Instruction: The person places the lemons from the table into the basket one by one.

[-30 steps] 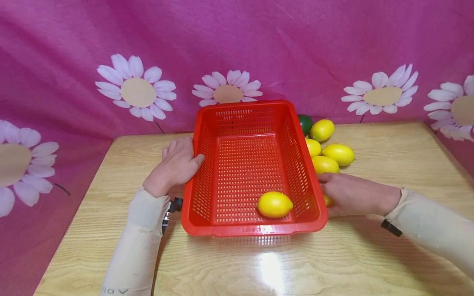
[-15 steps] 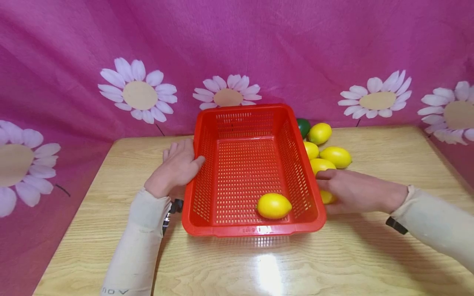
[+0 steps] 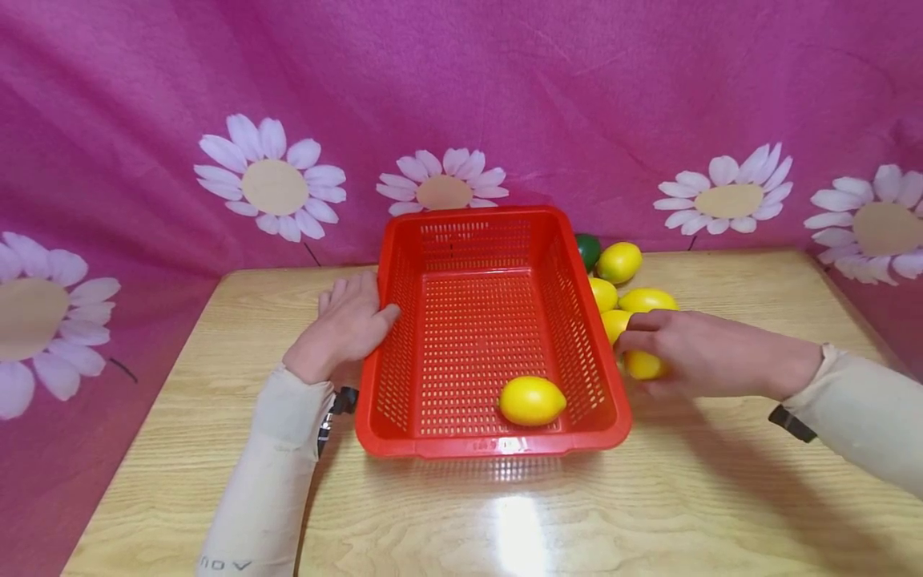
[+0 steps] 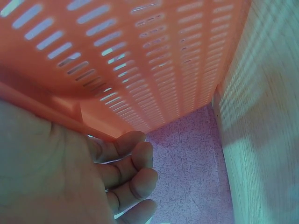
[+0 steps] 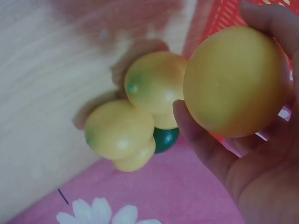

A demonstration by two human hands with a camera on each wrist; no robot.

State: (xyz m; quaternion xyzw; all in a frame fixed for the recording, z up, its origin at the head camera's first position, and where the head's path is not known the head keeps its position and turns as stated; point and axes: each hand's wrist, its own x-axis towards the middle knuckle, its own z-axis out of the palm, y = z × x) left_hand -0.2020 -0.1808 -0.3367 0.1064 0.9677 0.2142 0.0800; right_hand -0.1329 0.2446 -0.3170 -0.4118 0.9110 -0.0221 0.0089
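A red plastic basket (image 3: 493,446) with perforated walls stands in the middle of the table, and one lemon (image 3: 532,401) lies on its floor near the front right corner. My left hand (image 3: 342,324) holds the basket's left rim, thumb over the edge and fingers outside along the wall. To the right of the basket, my right hand (image 3: 710,351) grips another lemon (image 5: 236,81) between thumb and fingers, close beside the basket wall. Behind that hand, several lemons (image 3: 618,262) sit in a cluster along the basket's right side, partly hidden by its rim.
A dark green fruit (image 3: 589,252) is at the back of the cluster, half behind the basket. The wooden table (image 3: 692,505) ends against a pink cloth (image 3: 577,96) with white flowers hanging at the back.
My right hand has moved a little back and to the right with the lemon, which shows more now. My left hand stays on the rim.
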